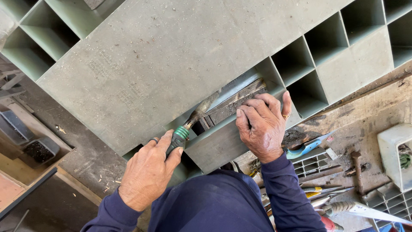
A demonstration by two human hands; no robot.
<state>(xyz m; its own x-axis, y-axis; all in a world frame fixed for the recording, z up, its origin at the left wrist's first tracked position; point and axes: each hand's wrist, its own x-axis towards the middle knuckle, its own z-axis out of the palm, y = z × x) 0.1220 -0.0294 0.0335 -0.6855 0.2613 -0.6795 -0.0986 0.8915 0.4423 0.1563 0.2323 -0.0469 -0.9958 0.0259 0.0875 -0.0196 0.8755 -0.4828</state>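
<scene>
My left hand [148,172] is shut on the green and black handle of a tool [182,133], a chisel or screwdriver. Its dusty shaft [204,107] reaches up into an open cell of a big grey-green plastic pallet [163,56]. A dark worn wooden block [234,103] lies inside that cell. My right hand [262,126] rests flat over the cell's edge, fingers on the block and the plastic wall, a ring on one finger. Both arms wear dark blue sleeves.
The pallet has several open square cells [326,38] at the right and at the top left. A dusty bench at the right holds a blue-handled tool [307,148], pliers [319,190], a trowel [365,210], a white box [395,150] and a grey grid piece [315,163]. A small dark tray [38,150] sits at the left.
</scene>
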